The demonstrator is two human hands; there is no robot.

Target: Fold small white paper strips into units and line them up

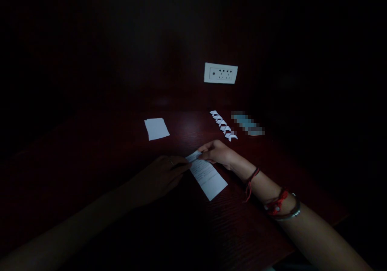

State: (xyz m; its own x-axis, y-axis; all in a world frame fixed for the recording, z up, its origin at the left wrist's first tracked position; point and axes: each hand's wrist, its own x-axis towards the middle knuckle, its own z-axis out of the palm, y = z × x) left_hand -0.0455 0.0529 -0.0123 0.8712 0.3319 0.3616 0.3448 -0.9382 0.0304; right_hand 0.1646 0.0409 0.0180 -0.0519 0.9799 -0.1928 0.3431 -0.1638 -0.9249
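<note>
A strip of printed paper (208, 179) lies slantwise over the dark red table, its lower part covered in lines of text. My right hand (217, 153) pinches the top end of the paper at its right edge, where a narrow fold shows. From the left, my left hand (169, 172) grips the opposite edge of that end between thumb and fingers; it is in shadow and wears a ring. Beyond my right hand is a row of several small folded white paper pieces (223, 126). A stack of white paper sheets (157, 128) rests farther back, left of the middle.
The dark red table (187, 126) meets a dark wall, which carries a white power socket (220, 73). A bluish pixelated object (247, 123) lies right of the folded pieces. The table's right edge shows near my right forearm; the surroundings are very dark.
</note>
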